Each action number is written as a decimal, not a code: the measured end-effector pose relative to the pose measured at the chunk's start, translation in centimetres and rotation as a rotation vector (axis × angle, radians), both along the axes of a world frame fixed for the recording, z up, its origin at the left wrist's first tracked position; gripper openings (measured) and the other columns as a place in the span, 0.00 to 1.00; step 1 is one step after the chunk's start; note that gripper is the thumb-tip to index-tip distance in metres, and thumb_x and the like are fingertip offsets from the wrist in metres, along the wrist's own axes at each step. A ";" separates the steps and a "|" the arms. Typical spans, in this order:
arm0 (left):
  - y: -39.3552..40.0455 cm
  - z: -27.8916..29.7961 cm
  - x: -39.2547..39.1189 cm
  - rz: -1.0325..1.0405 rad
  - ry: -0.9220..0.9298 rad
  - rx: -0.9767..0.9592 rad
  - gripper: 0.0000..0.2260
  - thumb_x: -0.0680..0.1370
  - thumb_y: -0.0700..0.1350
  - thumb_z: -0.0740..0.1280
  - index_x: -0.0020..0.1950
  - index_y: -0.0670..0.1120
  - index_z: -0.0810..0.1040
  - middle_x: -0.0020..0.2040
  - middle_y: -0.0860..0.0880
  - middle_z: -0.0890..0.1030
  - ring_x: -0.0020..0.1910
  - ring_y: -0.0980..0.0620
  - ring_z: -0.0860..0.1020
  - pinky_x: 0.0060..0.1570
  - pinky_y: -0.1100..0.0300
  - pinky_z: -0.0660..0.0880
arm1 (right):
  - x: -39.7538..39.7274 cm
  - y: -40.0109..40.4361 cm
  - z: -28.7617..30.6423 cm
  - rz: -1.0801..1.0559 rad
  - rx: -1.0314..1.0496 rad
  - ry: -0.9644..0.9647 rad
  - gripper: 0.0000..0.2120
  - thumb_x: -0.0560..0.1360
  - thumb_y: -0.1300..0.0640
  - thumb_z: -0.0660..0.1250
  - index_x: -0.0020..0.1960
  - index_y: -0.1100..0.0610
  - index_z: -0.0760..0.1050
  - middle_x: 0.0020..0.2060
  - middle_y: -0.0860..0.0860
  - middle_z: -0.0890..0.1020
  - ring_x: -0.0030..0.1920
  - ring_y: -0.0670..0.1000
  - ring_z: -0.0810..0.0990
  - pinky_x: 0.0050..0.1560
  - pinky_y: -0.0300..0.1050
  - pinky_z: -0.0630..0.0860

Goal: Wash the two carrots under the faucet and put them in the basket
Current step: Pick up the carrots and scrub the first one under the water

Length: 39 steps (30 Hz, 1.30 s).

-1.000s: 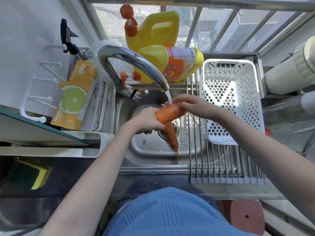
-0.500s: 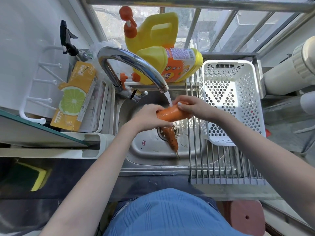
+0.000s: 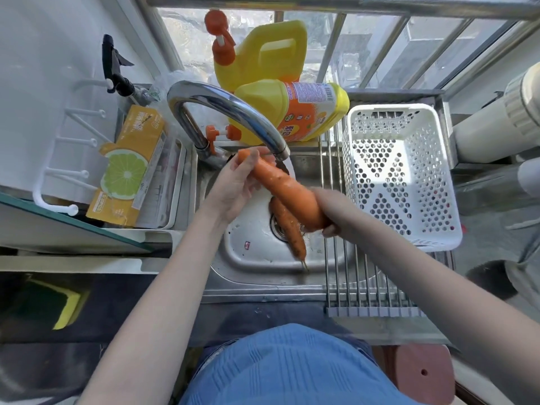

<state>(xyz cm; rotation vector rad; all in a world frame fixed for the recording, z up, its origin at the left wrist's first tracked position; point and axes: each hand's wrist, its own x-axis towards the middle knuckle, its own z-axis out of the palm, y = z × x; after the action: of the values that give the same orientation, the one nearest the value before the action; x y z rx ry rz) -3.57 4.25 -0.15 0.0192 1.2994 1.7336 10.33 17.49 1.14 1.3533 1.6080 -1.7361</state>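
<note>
Over the steel sink (image 3: 254,255) I hold a wet orange carrot (image 3: 285,187) slantwise just below the faucet (image 3: 230,112) spout. My right hand (image 3: 336,211) grips its thick end. Around the thin end near the spout, my left hand (image 3: 236,185) curls its fingers. A second, duller carrot (image 3: 290,232) lies in the sink across the drain, tip toward me. The white perforated basket (image 3: 403,241) stands on the roll-up rack to the right, with nothing inside. The water stream is hidden behind the carrot.
Two yellow detergent bottles (image 3: 292,112) stand behind the faucet by the window bars. A lime-printed box (image 3: 128,168) sits in a tray left of the sink. The metal drying rack (image 3: 371,285) spans the sink's right side. A yellow sponge (image 3: 67,311) lies lower left.
The carrot has turned from lying across under the stream to slanting, thin end up at the spout. My right hand slid down to the thick end; my left hand moved up to the thin end.
</note>
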 end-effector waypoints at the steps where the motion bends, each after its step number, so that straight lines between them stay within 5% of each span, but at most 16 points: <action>1: 0.5 -0.4 0.5 0.039 -0.083 0.045 0.16 0.75 0.53 0.65 0.57 0.44 0.76 0.53 0.45 0.81 0.56 0.47 0.78 0.59 0.52 0.75 | 0.5 -0.8 -0.1 -0.046 -0.156 -0.009 0.17 0.83 0.51 0.52 0.60 0.64 0.69 0.34 0.58 0.81 0.29 0.54 0.80 0.16 0.34 0.62; 5: 3.0 0.1 2.4 0.145 -0.272 -0.008 0.18 0.80 0.60 0.59 0.42 0.46 0.73 0.30 0.50 0.75 0.29 0.55 0.75 0.36 0.61 0.75 | 2.0 -3.3 -1.0 -0.146 -0.521 -0.029 0.17 0.84 0.50 0.50 0.61 0.63 0.66 0.38 0.61 0.84 0.29 0.56 0.82 0.16 0.34 0.66; 8: 4.5 0.3 3.1 0.218 -0.296 -0.145 0.22 0.80 0.61 0.56 0.33 0.47 0.68 0.24 0.51 0.67 0.22 0.55 0.67 0.24 0.65 0.67 | 2.4 -3.7 -1.3 0.027 -0.354 -0.038 0.24 0.84 0.43 0.46 0.60 0.62 0.67 0.44 0.61 0.85 0.34 0.58 0.84 0.22 0.39 0.74; 11: 5.8 0.4 3.3 0.155 -0.277 -0.161 0.24 0.82 0.59 0.53 0.31 0.46 0.66 0.22 0.49 0.66 0.21 0.54 0.65 0.24 0.64 0.66 | 2.1 -3.4 -1.1 0.160 -0.098 -0.051 0.33 0.81 0.35 0.39 0.61 0.60 0.70 0.50 0.63 0.84 0.48 0.61 0.84 0.43 0.50 0.83; 14: 7.1 1.1 3.6 0.090 -0.207 -0.126 0.23 0.83 0.56 0.53 0.32 0.46 0.66 0.22 0.50 0.67 0.19 0.54 0.66 0.23 0.64 0.67 | 0.9 -3.2 -0.8 -0.090 -0.069 0.168 0.27 0.82 0.37 0.42 0.53 0.52 0.75 0.49 0.57 0.83 0.47 0.54 0.83 0.44 0.48 0.80; 17: 7.8 1.5 3.9 0.044 0.002 -0.129 0.20 0.83 0.56 0.56 0.37 0.45 0.71 0.28 0.50 0.72 0.23 0.55 0.71 0.26 0.62 0.73 | -0.1 -3.3 -1.3 -0.391 -0.148 0.400 0.23 0.83 0.40 0.47 0.47 0.50 0.76 0.36 0.50 0.83 0.35 0.47 0.82 0.36 0.42 0.80; 20: 7.5 1.6 3.8 -0.106 0.261 -0.218 0.16 0.83 0.55 0.55 0.47 0.46 0.74 0.38 0.49 0.78 0.37 0.54 0.79 0.46 0.58 0.80 | -0.3 -3.0 -2.4 -0.428 -0.246 0.466 0.28 0.80 0.36 0.50 0.51 0.59 0.75 0.35 0.57 0.81 0.31 0.54 0.81 0.34 0.47 0.79; 22: 6.7 1.3 3.9 -0.172 0.339 -0.255 0.15 0.83 0.54 0.53 0.53 0.48 0.74 0.44 0.48 0.80 0.44 0.53 0.80 0.50 0.61 0.79 | -0.2 -2.9 -3.0 -0.399 -0.332 0.439 0.34 0.78 0.31 0.52 0.54 0.62 0.74 0.37 0.61 0.79 0.32 0.58 0.80 0.36 0.49 0.78; 26: 4.2 0.2 5.4 -0.165 0.268 -0.240 0.15 0.82 0.56 0.57 0.64 0.51 0.68 0.54 0.50 0.79 0.50 0.57 0.80 0.50 0.67 0.77 | -0.7 -4.0 -3.1 -0.454 -0.309 0.395 0.28 0.80 0.35 0.51 0.51 0.58 0.76 0.36 0.55 0.82 0.36 0.54 0.82 0.37 0.48 0.79; 28: 3.1 0.0 6.1 -0.211 0.277 -0.281 0.11 0.82 0.55 0.57 0.61 0.53 0.70 0.49 0.57 0.77 0.46 0.64 0.77 0.45 0.71 0.74 | -1.2 -4.5 -3.4 -0.469 -0.176 0.350 0.21 0.82 0.40 0.53 0.48 0.54 0.77 0.36 0.52 0.83 0.40 0.52 0.83 0.41 0.47 0.79; 31: 1.9 -0.4 6.2 -0.234 0.180 -0.325 0.08 0.81 0.57 0.57 0.54 0.56 0.71 0.47 0.57 0.77 0.47 0.59 0.77 0.50 0.63 0.73 | -1.3 -4.8 -3.8 -0.400 -0.040 0.291 0.19 0.82 0.44 0.56 0.43 0.55 0.77 0.36 0.52 0.82 0.41 0.53 0.82 0.48 0.50 0.80; 35: 0.6 -0.8 6.1 -0.158 0.131 -0.355 0.16 0.78 0.57 0.63 0.62 0.53 0.67 0.52 0.56 0.77 0.49 0.59 0.77 0.45 0.61 0.74 | -1.3 -5.3 -3.9 -0.389 0.048 0.337 0.19 0.83 0.46 0.55 0.43 0.55 0.78 0.35 0.52 0.82 0.38 0.50 0.82 0.45 0.47 0.81; 39: -0.7 -1.6 6.8 -0.128 -0.058 -0.367 0.34 0.66 0.59 0.75 0.67 0.49 0.67 0.63 0.46 0.77 0.57 0.49 0.78 0.55 0.50 0.77 | -2.4 -5.1 -4.2 -0.535 -0.057 0.371 0.18 0.82 0.47 0.57 0.51 0.58 0.80 0.41 0.54 0.83 0.44 0.53 0.83 0.47 0.48 0.81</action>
<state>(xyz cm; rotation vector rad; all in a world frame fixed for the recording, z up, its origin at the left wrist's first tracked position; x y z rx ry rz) 3.24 3.55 -1.78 -0.1544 1.5207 1.3595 7.93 12.39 -3.11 1.6092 1.4344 -2.4480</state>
